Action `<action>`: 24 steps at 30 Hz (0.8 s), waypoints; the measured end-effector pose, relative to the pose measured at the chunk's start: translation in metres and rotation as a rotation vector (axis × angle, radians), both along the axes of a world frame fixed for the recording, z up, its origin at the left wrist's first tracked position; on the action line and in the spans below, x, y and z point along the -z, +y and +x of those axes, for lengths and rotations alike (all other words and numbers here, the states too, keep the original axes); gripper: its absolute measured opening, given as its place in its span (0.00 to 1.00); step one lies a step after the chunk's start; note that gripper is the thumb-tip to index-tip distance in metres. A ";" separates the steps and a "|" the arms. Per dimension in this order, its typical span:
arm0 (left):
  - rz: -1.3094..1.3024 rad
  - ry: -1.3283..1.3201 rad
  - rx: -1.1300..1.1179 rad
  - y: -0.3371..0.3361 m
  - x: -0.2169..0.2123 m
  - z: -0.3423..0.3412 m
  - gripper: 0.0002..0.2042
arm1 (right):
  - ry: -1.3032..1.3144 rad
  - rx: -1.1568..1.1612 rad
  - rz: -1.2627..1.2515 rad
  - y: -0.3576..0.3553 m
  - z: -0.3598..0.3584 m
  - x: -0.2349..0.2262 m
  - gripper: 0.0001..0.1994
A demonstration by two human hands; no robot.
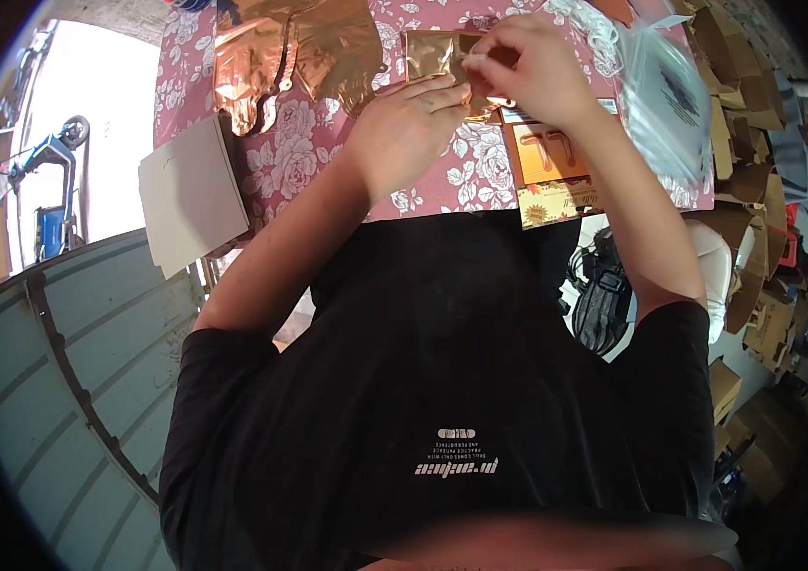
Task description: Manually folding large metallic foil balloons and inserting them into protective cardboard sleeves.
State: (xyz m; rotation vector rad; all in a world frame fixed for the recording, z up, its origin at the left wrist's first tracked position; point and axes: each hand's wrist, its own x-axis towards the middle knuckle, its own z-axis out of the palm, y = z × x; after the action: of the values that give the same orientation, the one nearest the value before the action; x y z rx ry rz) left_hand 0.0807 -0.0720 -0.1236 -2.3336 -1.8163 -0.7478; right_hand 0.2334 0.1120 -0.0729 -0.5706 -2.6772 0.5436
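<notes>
A small folded piece of shiny gold foil point(430, 57) lies at the far middle of the table. My left hand point(406, 128) rests flat across its near edge, fingers stretched out and together. Over the foil's right side is my right hand point(539, 74), with thumb and fingers drawn into a pinch; whatever sits between the fingertips is hidden. Larger sheets of crinkled copper-gold foil point(333, 52) spread out to the left of my hands. Below my right wrist lies an orange printed card packet point(549, 152), and a yellow patterned card strip point(556, 207) overlaps the table's near edge.
The table has a pink floral cloth point(295, 152). A stack of cream cards point(193, 195) juts past its left corner. Clear plastic bags point(666, 105) and white string point(597, 36) lie on the right. Cardboard boxes point(756, 205) crowd the right side; a blue scooter point(57, 181) stands left.
</notes>
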 end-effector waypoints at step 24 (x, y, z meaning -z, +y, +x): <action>0.004 -0.012 -0.026 -0.004 -0.001 -0.001 0.13 | 0.110 0.065 0.224 0.025 0.061 0.004 0.15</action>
State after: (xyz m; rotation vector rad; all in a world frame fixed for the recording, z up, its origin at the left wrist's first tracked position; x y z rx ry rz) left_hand 0.0800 -0.0763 -0.1227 -2.3037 -1.8438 -0.7630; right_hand 0.2943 0.1368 -0.0766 -0.5441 -2.5604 0.2453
